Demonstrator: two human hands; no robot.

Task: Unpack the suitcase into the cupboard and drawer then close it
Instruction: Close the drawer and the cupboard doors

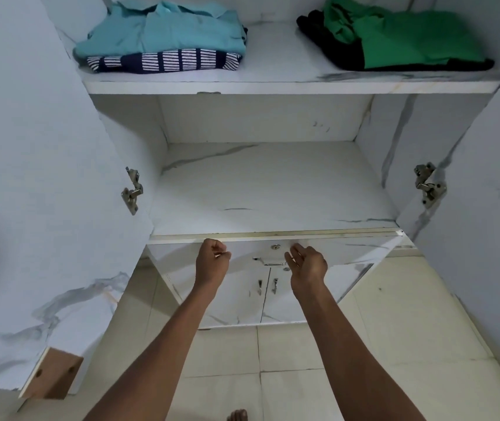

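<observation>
**Drawer stage: both hands at the drawer front, nothing held**

Head view. The cupboard (273, 183) stands with both doors swung wide. On the upper shelf (291, 83), a light blue shirt (163, 31) lies folded on a navy striped garment (166, 60) at the left; a green garment (409, 41) lies on a black one (333, 47) at the right. The middle shelf holds nothing visible. The suitcase is out of view.

Below the middle shelf sits the drawer (349, 250), its front flush or nearly flush with the carcass; whether it is fully shut cannot be told. A keyhole (275, 246) and a metal handle (270, 262) mark its centre.

The left hand (212, 259) is at the drawer's top edge left of the handle, fingers curled together into a loose fist, holding nothing. The right hand (306, 264) hangs just right of the handle, fingers (296, 253) relaxed and slightly apart, also holding nothing; contact with the front cannot be confirmed.

Judgement: the cupboard portion looks stocked, and the step in hand concerns the drawer. The next move calls for a firm hold on the handle, or flat palms on the front, with force applied straight along the runners.
</observation>
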